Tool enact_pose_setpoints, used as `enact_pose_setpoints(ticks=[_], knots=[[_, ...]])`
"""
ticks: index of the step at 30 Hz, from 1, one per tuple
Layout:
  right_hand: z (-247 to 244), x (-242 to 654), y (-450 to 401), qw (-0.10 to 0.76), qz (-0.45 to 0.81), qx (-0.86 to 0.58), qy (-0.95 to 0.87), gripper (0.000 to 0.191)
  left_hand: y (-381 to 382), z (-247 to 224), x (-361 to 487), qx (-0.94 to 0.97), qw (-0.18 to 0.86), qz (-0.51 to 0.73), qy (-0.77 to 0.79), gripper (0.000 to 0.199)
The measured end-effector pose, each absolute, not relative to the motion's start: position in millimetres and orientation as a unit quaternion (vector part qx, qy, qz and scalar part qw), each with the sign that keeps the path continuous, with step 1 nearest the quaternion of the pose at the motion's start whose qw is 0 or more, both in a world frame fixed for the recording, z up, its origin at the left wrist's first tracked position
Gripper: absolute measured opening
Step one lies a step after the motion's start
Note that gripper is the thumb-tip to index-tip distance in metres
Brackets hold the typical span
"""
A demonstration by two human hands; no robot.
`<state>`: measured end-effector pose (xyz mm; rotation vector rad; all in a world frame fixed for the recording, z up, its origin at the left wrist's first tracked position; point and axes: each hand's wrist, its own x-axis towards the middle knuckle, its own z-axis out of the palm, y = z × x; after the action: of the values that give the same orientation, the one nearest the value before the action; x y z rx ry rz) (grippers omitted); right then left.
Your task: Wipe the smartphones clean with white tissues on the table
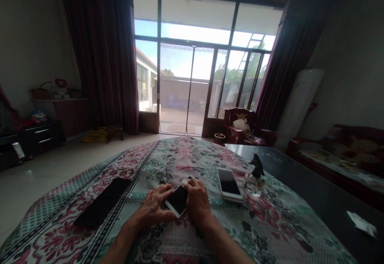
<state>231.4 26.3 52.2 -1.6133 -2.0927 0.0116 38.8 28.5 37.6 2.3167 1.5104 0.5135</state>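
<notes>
A white-framed smartphone point(179, 201) with a dark screen lies at a slant on the flowered tablecloth in front of me. My left hand point(157, 204) grips its left side, thumb by the near corner and fingers along the upper left edge. Over the right part of the phone, my right hand point(198, 200) is closed with its fingertips bunched near the far corner. A small bit of white wipe point(185, 182) shows under those fingertips. Another white phone point(229, 185) lies screen up to the right. Beside it stands a clear spray bottle point(255, 182) with a black trigger head.
On the left lies a black flat slab point(103, 203), perhaps a large phone. The patterned tablecloth point(144, 240) covers the table. A dark tabletop point(288, 192) adjoins on the right, bearing a white packet point(362, 223). A wooden armchair point(240, 126) stands near the glass door.
</notes>
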Motion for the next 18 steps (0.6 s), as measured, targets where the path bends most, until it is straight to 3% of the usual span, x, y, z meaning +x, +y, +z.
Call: enact_pose_setpoints(ticks=[7, 18], knots=[[43, 218, -6, 0.250, 0.046, -0.505, -0.825, 0.020, 30, 31, 40, 0.807, 0.149, 0.196, 0.536, 0.074], [60, 249, 60, 0.231, -0.014, -0.632, -0.740, 0.033, 24, 43, 52, 0.804, 0.128, 0.205, 0.543, 0.075]])
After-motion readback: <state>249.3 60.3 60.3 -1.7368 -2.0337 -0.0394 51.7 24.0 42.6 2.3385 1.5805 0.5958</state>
